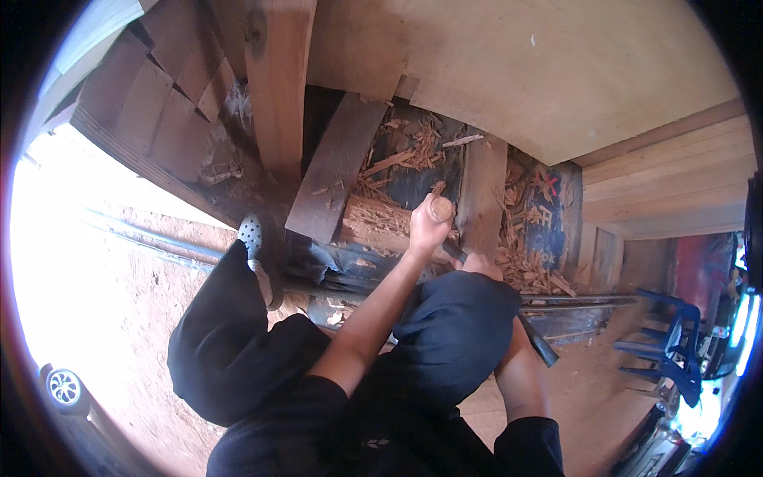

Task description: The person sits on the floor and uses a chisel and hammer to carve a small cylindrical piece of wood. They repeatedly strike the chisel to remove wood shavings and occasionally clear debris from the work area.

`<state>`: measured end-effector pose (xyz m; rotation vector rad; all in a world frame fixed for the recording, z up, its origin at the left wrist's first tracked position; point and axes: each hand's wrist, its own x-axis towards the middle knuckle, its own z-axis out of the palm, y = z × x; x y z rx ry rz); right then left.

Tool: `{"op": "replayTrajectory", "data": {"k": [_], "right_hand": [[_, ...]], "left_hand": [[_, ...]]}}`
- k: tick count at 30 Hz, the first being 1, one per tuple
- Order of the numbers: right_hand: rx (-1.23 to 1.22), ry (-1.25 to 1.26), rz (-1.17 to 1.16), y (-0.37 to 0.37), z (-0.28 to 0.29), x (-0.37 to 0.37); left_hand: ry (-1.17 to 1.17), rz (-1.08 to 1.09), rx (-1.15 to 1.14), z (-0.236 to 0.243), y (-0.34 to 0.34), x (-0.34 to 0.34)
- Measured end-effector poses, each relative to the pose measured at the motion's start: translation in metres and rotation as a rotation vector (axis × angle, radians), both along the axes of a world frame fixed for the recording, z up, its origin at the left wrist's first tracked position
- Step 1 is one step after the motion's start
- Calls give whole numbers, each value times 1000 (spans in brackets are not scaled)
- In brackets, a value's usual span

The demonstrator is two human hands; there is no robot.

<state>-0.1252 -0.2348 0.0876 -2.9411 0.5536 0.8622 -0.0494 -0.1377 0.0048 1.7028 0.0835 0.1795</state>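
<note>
My left hand (429,230) is closed in a fist around a wooden handle (442,209), whose pale round end faces up; the rest of that tool is hidden. It is over a reddish-brown timber (389,226) with a rough, chipped surface. Closer to me and to the right, my right hand (482,267) is closed on a dark bar-like tool (455,251), partly covered by my raised knee. A dark flared end (540,343) sticks out below that knee; I cannot tell whether it belongs to the same tool. Wood chips (417,151) lie around the timber.
Upright boards (278,79) and a large pale panel (556,63) stand ahead. Loose planks (338,171) lie across the work area, with more shavings (524,262) on the right. Metal rails (572,300) run along the near side. A blue chair (675,342) stands far right.
</note>
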Motion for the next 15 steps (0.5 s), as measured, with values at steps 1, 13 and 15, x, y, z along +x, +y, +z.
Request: {"op": "replayTrajectory", "data": {"k": [1,13,15], "right_hand": [[-5,-45,21,-3,-1,-1],[98,248,16,-10,-3,34],[102,223,36,-11,-6,36]], "left_hand": [[-6,-15,-40,1,1,0],[31,-296,-166,3,18,0],[89,-356,-108,0,23,3]]}}
